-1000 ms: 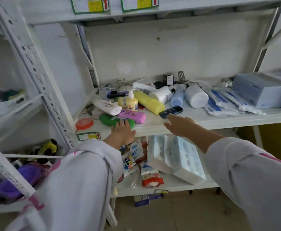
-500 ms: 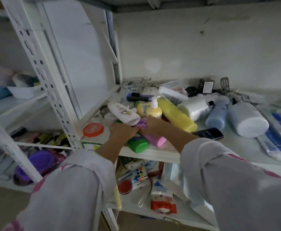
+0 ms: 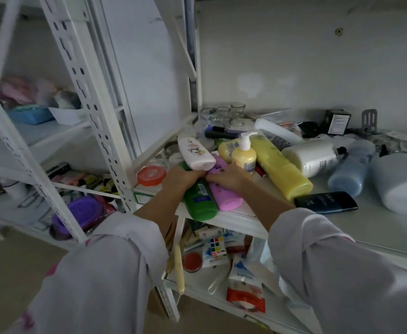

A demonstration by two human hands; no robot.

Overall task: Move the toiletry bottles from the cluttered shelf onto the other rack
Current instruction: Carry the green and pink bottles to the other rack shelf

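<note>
green and purple are the two getting picked up right now. from the head cam, the person's left hand point(image 3: 182, 175) is closing its fingers over the upper end of the green bottle point(image 3: 200, 200), and the right hand point(image 3: 226, 178) is wrapping around the purple bottle point(image 3: 223, 192) right next to it. both bottles are lying flat at the front edge of the cluttered shelf point(image 3: 241, 219), bottoms poking toward the camera.

thing to watch imo: the white floral bottle point(image 3: 195, 154) is leaning across the tops of both, touching the knuckles, so if they yank straight back it's probably tumbling off. i'd lift a bit first and let it slide down onto the shelf. the yellow pump bottle point(image 3: 244, 156) is standing just behind the right hand too, looks easy to knock over.

the other rack point(image 3: 60, 136) is sitting off to the left with some free space on its upper shelf, so swinging left with a firm grip on each seems like the play. only one view here.
</note>
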